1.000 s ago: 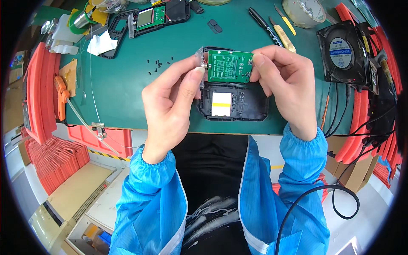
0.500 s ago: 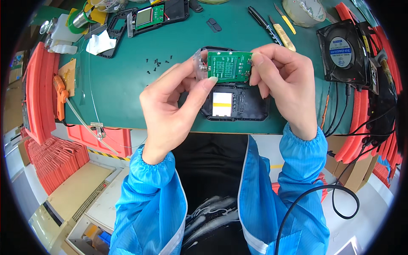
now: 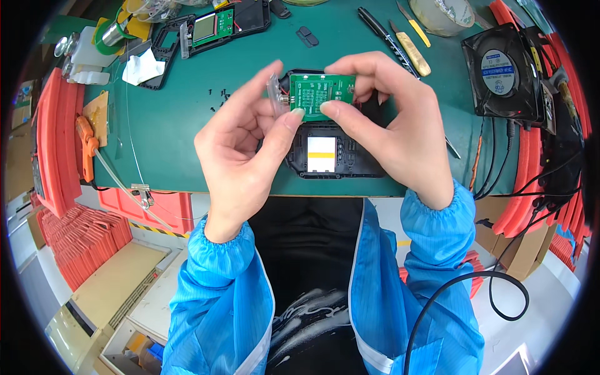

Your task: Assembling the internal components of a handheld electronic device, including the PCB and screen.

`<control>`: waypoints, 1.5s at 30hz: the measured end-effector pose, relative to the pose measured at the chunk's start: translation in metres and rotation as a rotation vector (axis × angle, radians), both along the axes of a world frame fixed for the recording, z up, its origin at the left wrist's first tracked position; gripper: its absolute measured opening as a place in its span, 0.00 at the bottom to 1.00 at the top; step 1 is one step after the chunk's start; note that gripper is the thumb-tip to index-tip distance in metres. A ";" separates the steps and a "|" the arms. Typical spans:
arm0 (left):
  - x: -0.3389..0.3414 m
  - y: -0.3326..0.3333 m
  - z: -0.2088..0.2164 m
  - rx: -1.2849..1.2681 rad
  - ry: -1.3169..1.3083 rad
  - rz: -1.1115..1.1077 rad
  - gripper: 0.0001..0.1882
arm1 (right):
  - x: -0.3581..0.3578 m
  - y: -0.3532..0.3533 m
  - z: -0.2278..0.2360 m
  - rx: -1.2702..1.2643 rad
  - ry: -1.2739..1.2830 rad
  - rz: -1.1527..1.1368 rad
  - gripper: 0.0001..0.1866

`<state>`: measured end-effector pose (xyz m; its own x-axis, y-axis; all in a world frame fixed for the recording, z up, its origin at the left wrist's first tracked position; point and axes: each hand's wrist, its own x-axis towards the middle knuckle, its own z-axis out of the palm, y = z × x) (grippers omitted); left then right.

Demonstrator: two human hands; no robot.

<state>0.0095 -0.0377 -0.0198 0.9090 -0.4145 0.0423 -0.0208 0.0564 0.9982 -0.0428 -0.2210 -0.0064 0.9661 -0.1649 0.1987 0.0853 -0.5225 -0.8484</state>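
Between my two hands is a green circuit board [image 3: 315, 94], its printed side facing up. My left hand [image 3: 247, 137] pinches its lower left corner with the thumb, and a clear plastic piece [image 3: 273, 97] sits at that end beside the fingers. The thumb of my right hand [image 3: 394, 112] presses on the board's lower right face, with the fingers behind its top edge. Below the board lies a black plastic housing [image 3: 365, 164] on the green mat, holding a white rectangle with a yellow stripe [image 3: 321, 164]. My right hand covers part of the housing.
Small dark screws [image 3: 219, 100] lie left of my hands. A second opened device [image 3: 212, 28], a white scrap [image 3: 144, 67] and two small black pads [image 3: 307, 36] are farther back. A marker [image 3: 384, 37], knives [image 3: 412, 53] and a black fan [image 3: 500, 75] stand right.
The board has shifted slightly left. My right hand has moved from the board's right edge onto its face, thumb now lower left. A thin metal tool shows right of my hand.
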 end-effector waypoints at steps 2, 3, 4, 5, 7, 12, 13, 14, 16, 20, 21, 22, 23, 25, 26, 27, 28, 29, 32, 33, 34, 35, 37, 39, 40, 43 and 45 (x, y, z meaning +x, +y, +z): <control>0.001 -0.001 0.002 0.004 -0.025 -0.023 0.27 | 0.001 0.001 -0.002 0.054 0.011 -0.022 0.14; 0.001 -0.002 0.003 0.004 -0.050 -0.045 0.30 | 0.001 0.002 -0.002 0.106 0.021 -0.043 0.12; 0.001 -0.001 0.002 0.004 -0.047 -0.047 0.30 | 0.002 0.002 -0.001 0.105 0.024 -0.045 0.12; 0.002 -0.001 0.001 0.033 -0.081 -0.061 0.30 | 0.002 0.003 -0.001 0.119 0.035 -0.064 0.11; 0.001 -0.001 -0.001 0.063 -0.114 -0.074 0.31 | 0.003 0.004 -0.002 0.134 0.046 -0.082 0.09; 0.000 -0.002 -0.001 0.075 -0.134 -0.051 0.29 | 0.005 0.006 -0.009 0.171 -0.003 -0.140 0.08; 0.000 -0.002 -0.001 0.075 -0.134 -0.050 0.29 | 0.005 0.005 -0.009 0.171 -0.003 -0.140 0.08; 0.001 -0.001 -0.002 0.072 -0.130 -0.055 0.29 | 0.004 0.004 -0.010 0.154 -0.007 -0.121 0.09; 0.001 0.000 -0.002 0.069 -0.126 -0.060 0.29 | 0.003 0.001 -0.009 0.136 -0.010 -0.103 0.10; 0.002 0.000 -0.005 0.057 -0.147 -0.045 0.29 | 0.000 0.002 -0.002 0.065 -0.006 -0.040 0.15; 0.002 -0.001 -0.006 0.054 -0.183 -0.038 0.29 | -0.001 0.001 -0.002 0.048 0.031 -0.029 0.18; 0.001 -0.001 -0.006 0.054 -0.183 -0.037 0.29 | -0.001 0.000 -0.002 0.049 0.032 -0.028 0.18; 0.001 -0.001 -0.005 0.064 -0.165 -0.014 0.29 | -0.001 -0.002 -0.003 -0.061 -0.098 -0.052 0.20; 0.001 0.001 -0.005 0.076 -0.148 0.024 0.29 | -0.004 -0.005 -0.003 -0.168 -0.230 -0.061 0.22; 0.001 -0.002 -0.006 0.053 -0.150 0.033 0.28 | -0.013 -0.008 0.002 -0.194 -0.200 -0.067 0.23; 0.001 -0.003 -0.006 0.028 -0.150 0.036 0.28 | -0.023 -0.011 0.006 -0.223 -0.167 -0.078 0.24; 0.002 -0.003 -0.006 0.028 -0.147 0.041 0.28 | -0.030 -0.013 0.009 -0.224 -0.142 -0.061 0.24; 0.003 -0.002 -0.005 0.037 -0.161 0.032 0.28 | -0.031 -0.013 0.009 -0.223 -0.140 -0.057 0.24; 0.002 -0.001 -0.005 0.050 -0.165 0.009 0.28 | -0.037 -0.014 0.008 -0.246 -0.137 -0.005 0.24; 0.003 -0.001 -0.005 0.056 -0.165 0.003 0.28 | -0.034 -0.014 0.007 -0.235 -0.143 -0.030 0.24; 0.003 -0.001 -0.006 0.055 -0.168 0.001 0.28 | -0.031 -0.013 0.006 -0.224 -0.149 -0.056 0.24; 0.003 -0.001 -0.009 0.055 -0.196 -0.001 0.28 | -0.028 -0.011 0.005 -0.214 -0.157 -0.083 0.24; 0.003 -0.002 -0.008 0.052 -0.230 -0.006 0.28 | -0.020 -0.007 0.007 -0.236 -0.173 -0.081 0.24; 0.001 -0.001 -0.003 0.077 -0.152 -0.003 0.28 | -0.009 -0.001 0.008 -0.263 -0.194 -0.069 0.22; 0.000 -0.001 -0.002 0.075 -0.156 -0.006 0.28 | -0.003 0.001 0.009 -0.271 -0.203 -0.067 0.20; 0.000 -0.001 -0.002 0.069 -0.150 -0.006 0.28 | 0.004 0.005 -0.005 -0.032 -0.175 -0.128 0.13; 0.000 -0.001 -0.003 0.079 -0.183 -0.022 0.28 | 0.006 0.005 -0.005 0.006 -0.173 -0.125 0.11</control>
